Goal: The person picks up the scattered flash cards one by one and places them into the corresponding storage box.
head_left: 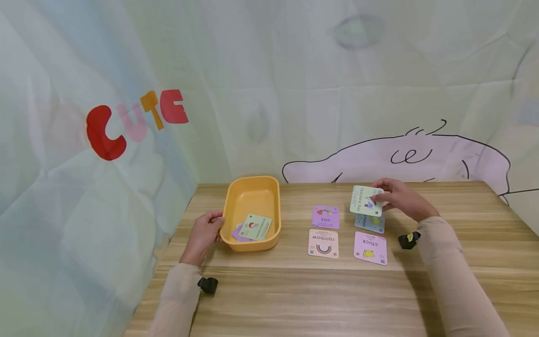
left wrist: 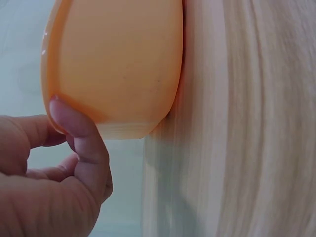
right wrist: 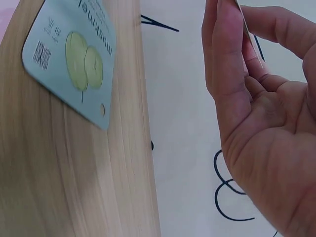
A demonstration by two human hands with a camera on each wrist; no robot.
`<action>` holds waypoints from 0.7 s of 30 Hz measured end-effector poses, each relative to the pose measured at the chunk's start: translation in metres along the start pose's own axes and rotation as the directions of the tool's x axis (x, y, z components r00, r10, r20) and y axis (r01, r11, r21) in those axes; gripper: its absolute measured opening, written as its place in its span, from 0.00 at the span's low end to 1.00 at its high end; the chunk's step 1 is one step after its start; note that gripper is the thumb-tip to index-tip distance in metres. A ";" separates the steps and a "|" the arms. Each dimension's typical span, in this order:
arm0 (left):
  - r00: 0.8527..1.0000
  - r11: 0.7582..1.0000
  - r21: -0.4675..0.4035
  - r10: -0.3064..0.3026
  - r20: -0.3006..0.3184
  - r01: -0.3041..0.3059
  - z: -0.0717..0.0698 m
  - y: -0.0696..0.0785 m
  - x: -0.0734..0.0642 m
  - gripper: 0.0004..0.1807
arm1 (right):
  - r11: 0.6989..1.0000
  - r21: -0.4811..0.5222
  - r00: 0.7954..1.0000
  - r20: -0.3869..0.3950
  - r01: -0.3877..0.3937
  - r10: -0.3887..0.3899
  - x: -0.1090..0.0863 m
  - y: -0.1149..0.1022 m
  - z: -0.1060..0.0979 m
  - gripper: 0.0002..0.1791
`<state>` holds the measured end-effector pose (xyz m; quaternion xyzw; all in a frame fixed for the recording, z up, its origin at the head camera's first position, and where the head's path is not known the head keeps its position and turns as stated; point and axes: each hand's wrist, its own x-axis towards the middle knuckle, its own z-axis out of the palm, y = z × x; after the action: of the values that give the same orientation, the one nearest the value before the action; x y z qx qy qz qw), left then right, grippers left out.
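Note:
My left hand (head_left: 205, 235) pinches the left rim of a yellow plastic tray (head_left: 275, 206), thumb and fingers on either side of the edge in the left wrist view. Inside the tray lie a green card (head_left: 258, 227) and a purple card (head_left: 238, 233) partly beneath it. With my right hand (head_left: 400, 197) I hold a pale green "Teachers Day" card (head_left: 361, 200) between thumb and fingers. It is raised over a blue muskmelon card (head_left: 370, 223), covering part of it in the head view. That blue card (right wrist: 74, 64) lies flat on the table in the right wrist view.
Left of the blue card lies a purple "zoo" card (head_left: 325, 217). Nearer are an orange rainbow card (head_left: 323, 243) and a pink chick card (head_left: 370, 248). The wooden table (head_left: 294, 299) meets a printed cloth backdrop (head_left: 236, 117) at its back and left.

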<state>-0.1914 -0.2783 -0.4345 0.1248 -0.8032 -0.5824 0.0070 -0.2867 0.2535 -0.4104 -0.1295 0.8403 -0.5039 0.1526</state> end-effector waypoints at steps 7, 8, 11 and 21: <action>1.000 1.000 0.002 -0.013 -0.006 0.013 0.001 0.000 0.000 0.20 | 1.000 0.007 1.000 0.012 0.008 -0.008 0.008 -0.011 0.012 0.24; 1.000 1.000 0.003 -0.013 -0.007 0.013 0.001 0.000 0.000 0.20 | 1.000 0.009 1.000 0.013 0.008 -0.008 0.009 -0.012 0.014 0.24; 1.000 1.000 0.000 -0.013 -0.012 0.013 0.002 0.001 -0.001 0.20 | 1.000 0.012 1.000 0.013 0.014 -0.014 0.013 -0.018 0.020 0.23; 1.000 1.000 -0.013 0.004 -0.009 -0.004 0.001 0.002 -0.003 0.20 | 0.997 0.057 0.998 0.032 0.057 -0.059 0.026 -0.040 0.037 0.22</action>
<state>-0.1894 -0.2763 -0.4324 0.1258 -0.7997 -0.5870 0.0124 -0.2935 0.1952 -0.3945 -0.1579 0.8190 -0.5292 0.1557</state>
